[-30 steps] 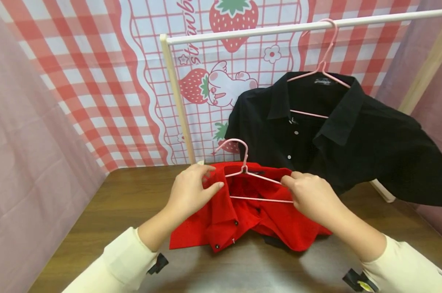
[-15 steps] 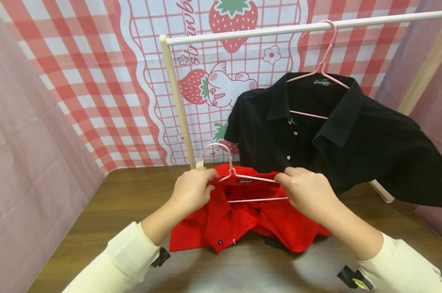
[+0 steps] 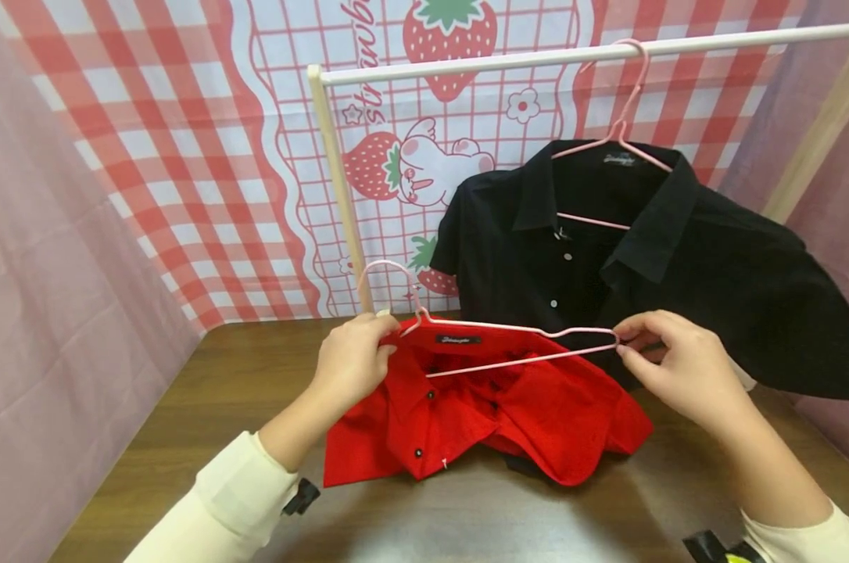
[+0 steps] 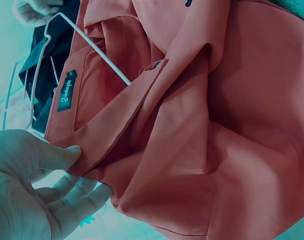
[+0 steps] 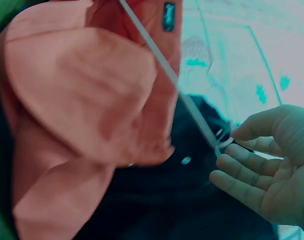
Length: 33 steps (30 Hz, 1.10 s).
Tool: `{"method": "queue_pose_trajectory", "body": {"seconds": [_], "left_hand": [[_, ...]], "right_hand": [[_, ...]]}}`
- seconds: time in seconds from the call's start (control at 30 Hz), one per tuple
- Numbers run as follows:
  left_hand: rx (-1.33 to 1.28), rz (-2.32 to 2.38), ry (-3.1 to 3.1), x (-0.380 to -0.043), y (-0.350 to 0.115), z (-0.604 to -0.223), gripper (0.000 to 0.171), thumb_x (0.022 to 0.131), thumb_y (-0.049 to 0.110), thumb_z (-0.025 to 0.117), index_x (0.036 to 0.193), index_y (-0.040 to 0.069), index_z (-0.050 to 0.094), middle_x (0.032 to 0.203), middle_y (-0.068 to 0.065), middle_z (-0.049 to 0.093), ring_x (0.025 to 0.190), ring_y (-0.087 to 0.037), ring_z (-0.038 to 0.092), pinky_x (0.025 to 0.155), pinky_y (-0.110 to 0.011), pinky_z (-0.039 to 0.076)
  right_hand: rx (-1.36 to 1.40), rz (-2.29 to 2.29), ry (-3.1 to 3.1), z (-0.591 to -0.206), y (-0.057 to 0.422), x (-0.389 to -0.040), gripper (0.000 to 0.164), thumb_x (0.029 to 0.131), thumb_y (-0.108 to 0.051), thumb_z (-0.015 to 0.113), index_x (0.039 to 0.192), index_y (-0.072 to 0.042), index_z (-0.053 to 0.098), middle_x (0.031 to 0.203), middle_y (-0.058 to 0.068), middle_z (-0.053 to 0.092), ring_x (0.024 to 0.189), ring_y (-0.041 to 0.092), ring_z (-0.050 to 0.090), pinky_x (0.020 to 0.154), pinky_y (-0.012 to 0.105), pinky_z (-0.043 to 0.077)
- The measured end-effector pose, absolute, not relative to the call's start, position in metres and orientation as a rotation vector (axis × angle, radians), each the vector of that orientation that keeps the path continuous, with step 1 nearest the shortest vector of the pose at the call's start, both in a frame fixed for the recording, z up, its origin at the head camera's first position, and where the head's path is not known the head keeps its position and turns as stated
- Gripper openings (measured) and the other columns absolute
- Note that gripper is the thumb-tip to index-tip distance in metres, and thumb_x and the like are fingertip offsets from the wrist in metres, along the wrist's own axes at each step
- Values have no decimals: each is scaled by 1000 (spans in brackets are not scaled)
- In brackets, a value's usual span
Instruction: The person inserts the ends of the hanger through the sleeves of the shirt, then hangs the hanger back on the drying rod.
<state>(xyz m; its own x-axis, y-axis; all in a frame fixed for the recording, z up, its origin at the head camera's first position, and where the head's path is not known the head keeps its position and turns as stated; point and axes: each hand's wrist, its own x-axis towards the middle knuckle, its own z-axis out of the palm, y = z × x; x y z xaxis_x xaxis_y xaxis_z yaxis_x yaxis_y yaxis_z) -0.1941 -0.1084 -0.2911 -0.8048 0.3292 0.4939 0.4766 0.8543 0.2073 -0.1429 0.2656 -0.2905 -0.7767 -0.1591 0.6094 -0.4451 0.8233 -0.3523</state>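
A red collared shirt [image 3: 558,407] lies crumpled on the table, its neck opening facing up. My left hand [image 3: 354,356] pinches the left side of its collar between thumb and fingers; the left wrist view shows the folded collar [image 4: 106,120] at the thumb. Through the neck runs a pink hanger [image 3: 484,324], hook up, its left end hidden inside the shirt. The right end sticks out past the collar, and there my right hand [image 3: 685,367] pinches the tip. In the right wrist view, the fingertips [image 5: 227,159] meet at that tip.
A black short-sleeved shirt [image 3: 741,258] hangs on a second pink hanger [image 3: 632,102] from the white rail [image 3: 467,69], just behind my right hand. The rack's wooden post [image 3: 342,180] stands beyond my left hand. A strawberry-print cloth [image 3: 206,156] backs the brown table [image 3: 206,414].
My left hand has closed on the collar. The hanger has shifted left, its right end now exposed. My right hand has moved right, from the collar to the hanger's tip.
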Motion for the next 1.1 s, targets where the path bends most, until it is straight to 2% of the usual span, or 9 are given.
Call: {"method": "queue_pose_trajectory", "body": {"seconds": [0.07,0.17,0.27,0.37,0.53,0.67,0.77,1.0,1.1], "left_hand": [[-589,-465,-2563,-196,-110,-292,24,80,5,77,102,14,71,91,-4,69,82,-28,68,64,-46,54],[-585,-489,-2548,-199,-112,-294,24,80,5,77,102,14,71,91,-5,69,82,-29,68,65,-47,54],[-586,-510,-2534,-203,-113,-296,22,81,6,77,101,13,72,92,-5,69,83,-29,68,66,-47,54],[-616,-531,-2505,-206,-116,-297,21,82,6,76,102,10,72,92,-7,69,81,-28,67,65,-45,54],[-683,-541,-2458,-212,-123,-299,23,82,5,75,105,8,71,95,-7,69,80,-27,68,64,-43,54],[-709,-532,-2432,-215,-128,-299,24,83,5,75,107,8,71,97,-8,69,83,-28,68,67,-44,55],[-750,-500,-2398,-216,-129,-299,25,83,6,75,107,8,71,95,-8,69,83,-27,68,65,-43,55],[-861,-360,-2270,-217,-125,-302,28,82,5,76,109,8,71,90,-7,67,79,-26,68,56,-41,55],[-885,-306,-2225,-215,-122,-301,29,81,5,76,110,9,72,89,-7,67,78,-27,67,53,-40,55]], "right_hand": [[412,746,-2456,-299,271,-145,22,77,2,77,96,-5,67,88,8,68,73,-4,56,63,5,45],[410,879,-2508,-312,272,-151,24,79,-2,78,99,-2,67,92,12,68,75,-3,58,64,9,48],[415,959,-2576,-325,266,-158,26,80,-8,79,102,-2,67,94,11,69,76,3,63,65,14,51],[382,984,-2639,-332,261,-164,24,81,-11,78,101,-2,69,89,6,70,74,11,64,64,19,51],[327,953,-2711,-331,260,-169,12,85,-10,73,95,-4,69,79,1,65,68,17,55,58,25,46],[283,1025,-2671,-323,263,-170,14,90,-8,68,101,-1,65,82,7,63,65,16,50,52,24,44],[245,1171,-2610,-317,267,-170,17,93,-9,64,105,2,60,83,9,63,61,14,53,51,24,49],[134,1482,-2490,-304,276,-170,26,97,-13,59,114,6,52,79,-10,65,63,9,61,58,26,56],[130,1459,-2480,-300,280,-171,27,97,-13,59,116,5,52,80,-12,65,64,9,60,59,25,56]]}}
